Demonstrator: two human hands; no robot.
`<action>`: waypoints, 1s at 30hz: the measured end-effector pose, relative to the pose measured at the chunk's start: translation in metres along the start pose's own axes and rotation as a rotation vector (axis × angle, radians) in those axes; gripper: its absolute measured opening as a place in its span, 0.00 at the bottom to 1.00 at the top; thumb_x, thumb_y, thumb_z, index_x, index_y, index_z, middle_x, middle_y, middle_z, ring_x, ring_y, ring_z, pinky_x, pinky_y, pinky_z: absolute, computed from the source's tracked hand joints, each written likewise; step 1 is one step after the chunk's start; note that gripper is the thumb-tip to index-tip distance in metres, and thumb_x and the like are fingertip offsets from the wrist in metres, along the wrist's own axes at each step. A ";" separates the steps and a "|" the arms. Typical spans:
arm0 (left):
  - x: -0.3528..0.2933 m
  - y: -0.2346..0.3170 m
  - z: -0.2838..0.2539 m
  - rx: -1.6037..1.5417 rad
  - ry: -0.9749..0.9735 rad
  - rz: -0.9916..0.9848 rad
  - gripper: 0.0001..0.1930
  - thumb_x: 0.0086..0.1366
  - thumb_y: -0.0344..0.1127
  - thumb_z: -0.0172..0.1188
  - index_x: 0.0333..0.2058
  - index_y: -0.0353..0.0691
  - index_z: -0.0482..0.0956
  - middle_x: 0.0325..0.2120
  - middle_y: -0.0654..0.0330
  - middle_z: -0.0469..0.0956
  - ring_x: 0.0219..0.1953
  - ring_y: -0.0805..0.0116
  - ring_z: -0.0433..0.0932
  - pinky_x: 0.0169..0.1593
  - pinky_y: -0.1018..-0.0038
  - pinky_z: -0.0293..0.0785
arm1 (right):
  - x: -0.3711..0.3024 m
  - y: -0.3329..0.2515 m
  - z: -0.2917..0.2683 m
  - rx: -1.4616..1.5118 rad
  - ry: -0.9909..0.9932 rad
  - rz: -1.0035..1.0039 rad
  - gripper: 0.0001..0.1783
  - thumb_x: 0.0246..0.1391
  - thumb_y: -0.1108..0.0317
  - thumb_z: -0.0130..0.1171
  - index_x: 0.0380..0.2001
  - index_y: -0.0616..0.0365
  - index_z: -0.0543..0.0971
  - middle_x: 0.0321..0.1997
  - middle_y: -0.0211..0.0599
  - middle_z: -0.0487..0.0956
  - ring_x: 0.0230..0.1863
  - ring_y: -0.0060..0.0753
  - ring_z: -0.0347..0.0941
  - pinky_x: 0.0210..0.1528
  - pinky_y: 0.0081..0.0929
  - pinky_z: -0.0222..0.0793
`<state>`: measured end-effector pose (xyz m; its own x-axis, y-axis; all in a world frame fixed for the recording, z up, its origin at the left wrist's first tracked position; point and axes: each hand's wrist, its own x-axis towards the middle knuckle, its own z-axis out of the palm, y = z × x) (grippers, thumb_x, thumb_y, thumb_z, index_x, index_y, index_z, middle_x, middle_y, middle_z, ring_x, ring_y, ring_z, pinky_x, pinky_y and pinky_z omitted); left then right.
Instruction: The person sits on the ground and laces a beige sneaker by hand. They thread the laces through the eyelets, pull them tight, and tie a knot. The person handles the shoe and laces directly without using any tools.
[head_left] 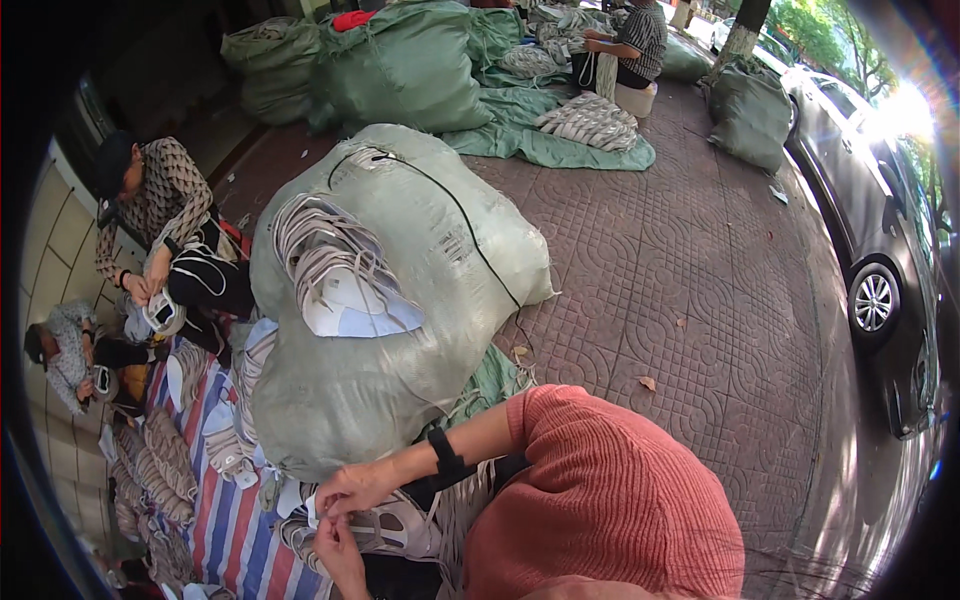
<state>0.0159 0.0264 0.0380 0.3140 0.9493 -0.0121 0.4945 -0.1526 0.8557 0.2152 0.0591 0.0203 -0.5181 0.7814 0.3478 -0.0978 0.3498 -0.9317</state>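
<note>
- Position: shoe upper (pixel 400 522) is over my dark trousers (pixel 400 575), just beyond the near end of the big pale-green sack (pixel 385 375), on my side of it.
- Right hand (pixel 355 487): nearly closed, thumb and fingers curled into a fine pinch. Looks to have the upper's left end by its edge; any thread or lace in there is too small to tell.
- Left hand (pixel 341 556): fingers drawn together, tips meeting the right hand's from the side away from the sack. Seems to nip the same edge; contact spot partly hidden.
- Doing it well, my view: hold the edge steady with one hand, let the other do the fine work. Small finger moves, wrists quiet, pull even so the soft edge doesn't pucker.
- Also rest the body of the upper on my leg so its weight doesn't drag on the pinch. Keep the loose pale strips (pixel 470 515), to the right of the sack's near end, out of the fingers.
- Long axis: lies roughly flat, running about crosswise along the sack's near end, with a slight slant.
- Pointing: one end at my fingertips, the other toward those strips. Toe or heel, can't tell; my hands cover the left end.
</note>
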 end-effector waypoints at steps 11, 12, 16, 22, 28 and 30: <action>-0.033 -0.003 0.013 -0.426 0.058 -0.164 0.09 0.68 0.25 0.49 0.46 0.35 0.65 0.28 0.57 0.77 0.22 0.77 0.72 0.25 0.81 0.71 | 0.000 0.034 0.018 -0.121 -0.097 0.111 0.09 0.48 0.66 0.64 0.32 0.59 0.81 0.28 0.36 0.82 0.31 0.31 0.79 0.34 0.30 0.72; -0.033 -0.005 0.013 -0.418 0.055 -0.167 0.10 0.68 0.25 0.49 0.47 0.35 0.64 0.28 0.57 0.77 0.22 0.76 0.72 0.25 0.81 0.71 | 0.000 0.035 0.016 -0.128 -0.116 0.143 0.09 0.46 0.67 0.64 0.30 0.59 0.81 0.27 0.36 0.82 0.31 0.31 0.79 0.33 0.30 0.72; -0.045 -0.009 0.008 -0.335 0.094 -0.216 0.12 0.66 0.24 0.51 0.47 0.35 0.63 0.28 0.57 0.77 0.23 0.76 0.71 0.28 0.80 0.71 | -0.001 0.031 0.023 -0.124 -0.129 0.136 0.05 0.42 0.68 0.64 0.24 0.57 0.83 0.22 0.34 0.81 0.26 0.32 0.78 0.31 0.31 0.72; -0.066 -0.054 -0.006 0.474 0.230 -0.259 0.20 0.66 0.37 0.57 0.50 0.29 0.68 0.39 0.43 0.76 0.42 0.47 0.77 0.48 0.62 0.71 | -0.007 0.055 0.014 -0.325 -0.036 -0.053 0.04 0.43 0.67 0.64 0.26 0.51 0.82 0.26 0.33 0.81 0.28 0.35 0.77 0.33 0.32 0.72; -0.055 -0.058 0.008 0.344 0.281 -0.313 0.18 0.63 0.33 0.60 0.45 0.30 0.65 0.26 0.49 0.74 0.27 0.55 0.77 0.33 0.63 0.72 | -0.007 0.052 0.007 -0.158 -0.069 0.158 0.05 0.43 0.71 0.67 0.28 0.51 0.84 0.29 0.30 0.81 0.31 0.29 0.78 0.35 0.24 0.73; -0.051 -0.062 0.010 0.262 0.294 -0.361 0.17 0.63 0.32 0.60 0.44 0.30 0.64 0.24 0.52 0.73 0.24 0.63 0.75 0.30 0.66 0.71 | -0.007 0.051 0.009 -0.219 -0.101 0.125 0.05 0.43 0.72 0.68 0.28 0.53 0.83 0.29 0.30 0.80 0.30 0.28 0.78 0.34 0.23 0.73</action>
<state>-0.0228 -0.0150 -0.0196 -0.1360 0.9852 -0.1043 0.7267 0.1707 0.6654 0.2065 0.0666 -0.0304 -0.5976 0.7740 0.2093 0.1523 0.3658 -0.9181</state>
